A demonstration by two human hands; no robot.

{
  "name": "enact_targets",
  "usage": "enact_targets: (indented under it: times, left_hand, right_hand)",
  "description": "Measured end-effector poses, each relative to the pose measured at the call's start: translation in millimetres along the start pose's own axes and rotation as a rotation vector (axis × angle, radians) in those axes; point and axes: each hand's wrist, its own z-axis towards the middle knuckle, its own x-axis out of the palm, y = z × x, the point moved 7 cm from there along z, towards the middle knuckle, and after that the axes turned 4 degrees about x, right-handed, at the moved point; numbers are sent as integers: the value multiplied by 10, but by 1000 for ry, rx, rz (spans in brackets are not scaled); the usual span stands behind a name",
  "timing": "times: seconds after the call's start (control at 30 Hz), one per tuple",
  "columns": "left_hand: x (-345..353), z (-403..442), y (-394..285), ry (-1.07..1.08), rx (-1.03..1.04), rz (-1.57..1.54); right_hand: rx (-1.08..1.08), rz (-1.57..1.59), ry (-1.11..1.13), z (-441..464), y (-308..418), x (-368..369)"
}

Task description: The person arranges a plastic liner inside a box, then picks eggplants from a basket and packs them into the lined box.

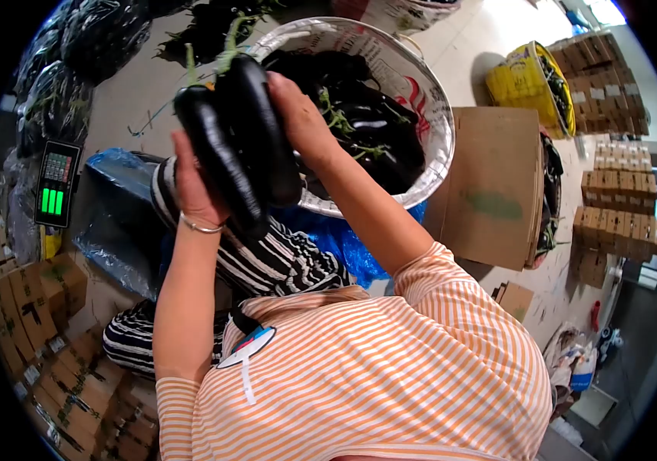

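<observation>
Two long, dark eggplants with green stems are pressed side by side between my hands, stems pointing up in the view. My left hand, with a bracelet at the wrist, supports the outer side of one eggplant. Against the other eggplant's side lies my right hand, its fingertips partly hidden behind it. Just beyond them stands a large round basket lined with white printed sheeting, holding several eggplants.
A scale display glows green at the left, beside blue plastic. Right of the basket are a cardboard box and a yellow basket. Stacked cartons line the right side; more boxes sit lower left.
</observation>
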Motion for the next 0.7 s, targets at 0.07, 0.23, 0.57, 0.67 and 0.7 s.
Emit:
enact_targets:
  times: [0.07, 0.23, 0.57, 0.67, 0.7]
  left_hand:
    - [-26, -42, -35, 54, 36, -38]
    - [637, -286, -127, 482, 17, -202]
    - [64, -1459, -2084, 504, 214, -283]
    - [-540, -2058, -2554, 299, 571, -197]
    - [-602, -2162, -2578, 293, 569, -212]
  right_hand:
    - [103, 204, 278, -92, -37, 97]
    - [224, -212, 127, -54, -919, -761]
    - [656, -1074, 40, -537, -2771, -2969]
    - [774, -1136, 285, -664, -3211, -2690]
    - [797, -1217, 237, -699, -3226, -2648]
